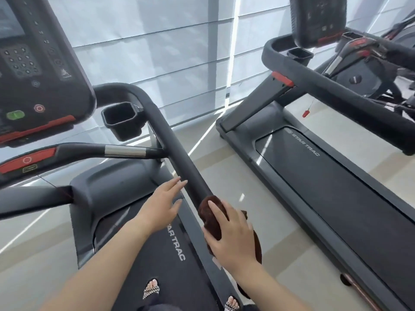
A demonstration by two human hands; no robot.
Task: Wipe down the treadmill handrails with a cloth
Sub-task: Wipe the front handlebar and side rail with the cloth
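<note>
The treadmill's right handrail [177,151], a thick black padded bar, runs from the console down toward me. A dark brown cloth [212,215] is wrapped over its lower part, and my right hand [231,239] presses down on the cloth, gripping it around the rail. Just left of the rail my left hand [162,207] hovers with fingers spread, fingertips close to the bar, holding nothing. The rail's end under the cloth is hidden.
The console [38,68] with keypad and red stop bar sits upper left, a black cup holder [122,121] beside it. A front crossbar [94,151] spans left. A second treadmill [332,176] stands to the right across a strip of pale floor. My sandalled feet [152,288] stand on the belt.
</note>
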